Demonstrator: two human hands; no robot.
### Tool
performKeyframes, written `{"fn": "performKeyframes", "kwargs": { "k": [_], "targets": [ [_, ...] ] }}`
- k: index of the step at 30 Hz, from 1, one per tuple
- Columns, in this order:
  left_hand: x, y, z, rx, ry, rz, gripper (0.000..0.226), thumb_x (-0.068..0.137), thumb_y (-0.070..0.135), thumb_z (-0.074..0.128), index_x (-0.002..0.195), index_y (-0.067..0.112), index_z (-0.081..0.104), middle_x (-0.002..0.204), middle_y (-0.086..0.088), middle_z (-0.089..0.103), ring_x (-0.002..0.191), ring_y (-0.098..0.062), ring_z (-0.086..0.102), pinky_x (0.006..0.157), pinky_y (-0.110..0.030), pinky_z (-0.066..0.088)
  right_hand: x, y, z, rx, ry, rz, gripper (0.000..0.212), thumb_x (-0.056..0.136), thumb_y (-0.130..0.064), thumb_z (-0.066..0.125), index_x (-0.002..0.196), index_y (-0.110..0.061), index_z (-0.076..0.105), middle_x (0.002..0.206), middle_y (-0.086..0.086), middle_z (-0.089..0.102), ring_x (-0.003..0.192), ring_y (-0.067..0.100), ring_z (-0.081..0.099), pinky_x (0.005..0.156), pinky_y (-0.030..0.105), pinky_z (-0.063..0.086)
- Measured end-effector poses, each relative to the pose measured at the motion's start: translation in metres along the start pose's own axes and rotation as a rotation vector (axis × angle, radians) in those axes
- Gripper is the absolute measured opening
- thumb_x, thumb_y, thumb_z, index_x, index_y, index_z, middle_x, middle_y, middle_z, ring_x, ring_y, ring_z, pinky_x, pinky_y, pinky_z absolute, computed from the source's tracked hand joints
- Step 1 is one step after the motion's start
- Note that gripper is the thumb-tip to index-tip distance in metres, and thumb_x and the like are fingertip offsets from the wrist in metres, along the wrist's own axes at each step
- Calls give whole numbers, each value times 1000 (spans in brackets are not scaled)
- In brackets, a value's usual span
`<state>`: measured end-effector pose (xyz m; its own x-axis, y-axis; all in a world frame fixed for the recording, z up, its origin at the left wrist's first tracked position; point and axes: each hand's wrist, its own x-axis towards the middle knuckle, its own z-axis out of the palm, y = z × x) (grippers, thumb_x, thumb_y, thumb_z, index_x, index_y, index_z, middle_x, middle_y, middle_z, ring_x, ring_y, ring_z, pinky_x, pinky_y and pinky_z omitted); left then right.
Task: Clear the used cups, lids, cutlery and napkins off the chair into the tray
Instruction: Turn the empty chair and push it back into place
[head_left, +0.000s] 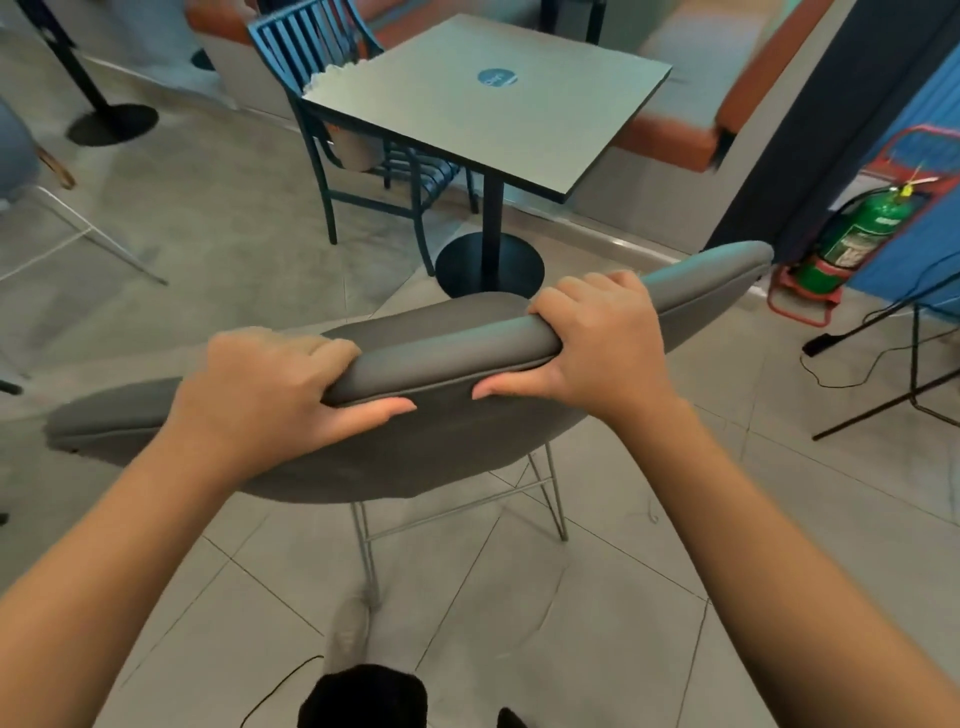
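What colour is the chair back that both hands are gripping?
Grey; the chair back, gripped by the left hand and right hand, shows best in the head view.

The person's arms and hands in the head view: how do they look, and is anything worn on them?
Both arms are bare up to the picture's edge: no sleeves show. The left hand and the right hand wear no gloves, and no rings, watch or bracelet can be seen. The fingernails are short and unpainted.

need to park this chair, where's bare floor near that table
Bare tiles lie between the grey chair and the square table base. Left of the table a blue chair crowds it; right, a fire extinguisher and cables. Both hands grip the backrest.
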<state>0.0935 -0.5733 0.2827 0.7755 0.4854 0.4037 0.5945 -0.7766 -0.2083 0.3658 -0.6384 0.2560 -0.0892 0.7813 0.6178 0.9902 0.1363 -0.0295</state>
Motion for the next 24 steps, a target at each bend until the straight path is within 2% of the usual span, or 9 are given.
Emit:
{"fn": "performKeyframes", "kwargs": {
  "k": [4,9,17,24],
  "targets": [
    [9,-64,18,-33,53,65,65,84,67,47,67,8,70,49,-5,60,40,-27,55,38,-28,35,30,-29,38,-41,125,40,84,64,-95,42,61,-12,58,57,3,56,56,23,54,66,39,44],
    [40,-145,50,-49,88,176,67,85,69,46,62,9,65,49,-3,59,40,-24,52,39,-26,36,79,-43,86,-142,274,71,80,66,-91,49,60,-12,57,55,3,53,53,23,52,64,36,42],
    [93,-251,102,-111,180,321,66,86,68,46,61,10,64,48,-1,57,39,-20,50,43,-21,27,152,-59,147,-272,321,166,77,66,-90,51,64,-13,62,59,3,58,57,23,56,66,36,44],
    [144,-327,147,-168,281,395,64,84,66,51,65,8,68,50,-4,61,40,-23,55,40,-25,40,215,-59,197,-317,331,218,78,68,-89,49,61,-12,61,57,4,57,55,24,55,63,36,45]
  ]
}}
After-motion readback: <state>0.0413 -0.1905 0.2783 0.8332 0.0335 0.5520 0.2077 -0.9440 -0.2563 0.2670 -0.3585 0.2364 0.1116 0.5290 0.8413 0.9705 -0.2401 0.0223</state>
